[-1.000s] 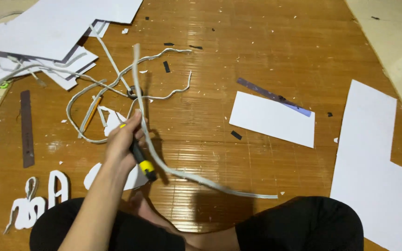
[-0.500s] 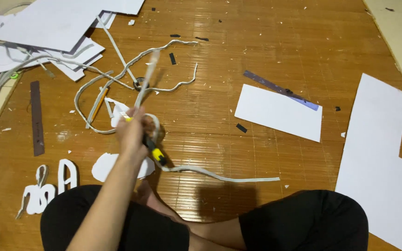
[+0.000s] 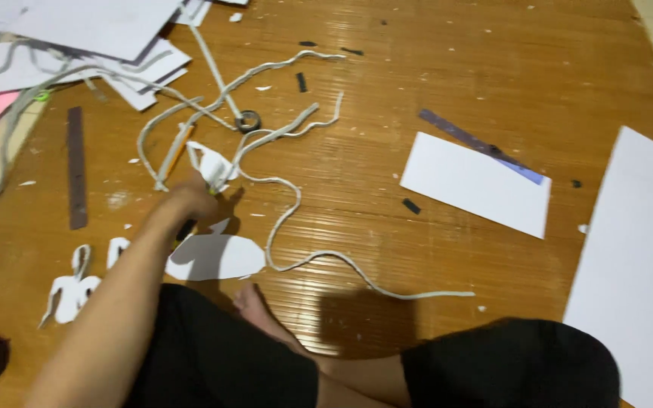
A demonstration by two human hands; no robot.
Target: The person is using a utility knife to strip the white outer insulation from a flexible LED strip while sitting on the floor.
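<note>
My left hand (image 3: 196,198) reaches forward over the wooden floor, fingers closed around a yellow and black cutter (image 3: 185,229) whose tip points at a small white cutout (image 3: 209,162). A long, curling white strip (image 3: 289,219) lies on the floor just right of the hand, apart from it. A flat white cutout shape (image 3: 217,257) rests under my wrist. My right hand is out of view. My crossed legs in black fill the bottom edge.
More white strips tangle around a small tape roll (image 3: 249,119) and an orange pencil (image 3: 177,147). A dark metal ruler (image 3: 77,166) lies left, white letter cutouts (image 3: 69,291) lower left, stacked sheets (image 3: 92,30) upper left, a white sheet (image 3: 478,185), a bluish ruler (image 3: 478,143) and a big white board (image 3: 636,264) right.
The hand held the long strip upright along with the cutter; now the strip lies on the floor and the hand has moved forward and left toward the small cutout.
</note>
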